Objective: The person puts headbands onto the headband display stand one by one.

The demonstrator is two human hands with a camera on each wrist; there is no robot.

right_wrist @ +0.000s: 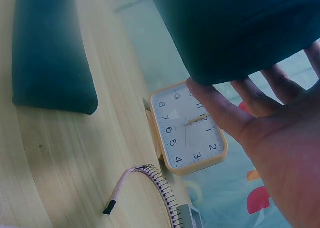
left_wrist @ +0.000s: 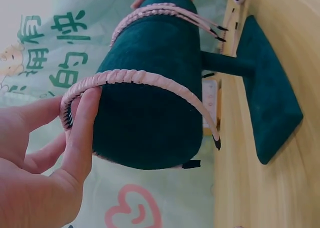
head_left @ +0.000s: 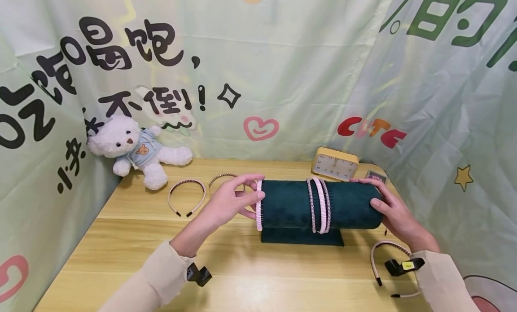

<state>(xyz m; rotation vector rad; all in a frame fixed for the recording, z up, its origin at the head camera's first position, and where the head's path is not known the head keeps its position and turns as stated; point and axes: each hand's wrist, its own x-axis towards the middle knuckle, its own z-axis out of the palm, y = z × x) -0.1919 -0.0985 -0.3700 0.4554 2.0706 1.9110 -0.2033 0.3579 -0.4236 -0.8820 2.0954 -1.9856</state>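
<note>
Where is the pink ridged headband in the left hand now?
In the head view, the headband, pinched by the left hand, is at the left end of the dark green velvet cylinder.

The left sleeve [head_left: 155,271] and right sleeve [head_left: 444,278] were long, plain cream and softly creased. The left camera [head_left: 199,274] and right camera [head_left: 393,267] were black and blocky, the right one bearing a small yellow label [head_left: 409,265] with dark print.

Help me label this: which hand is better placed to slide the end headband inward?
Probably the left hand: it pinches that headband; the right hand holds the opposite end of the green roll.
</note>
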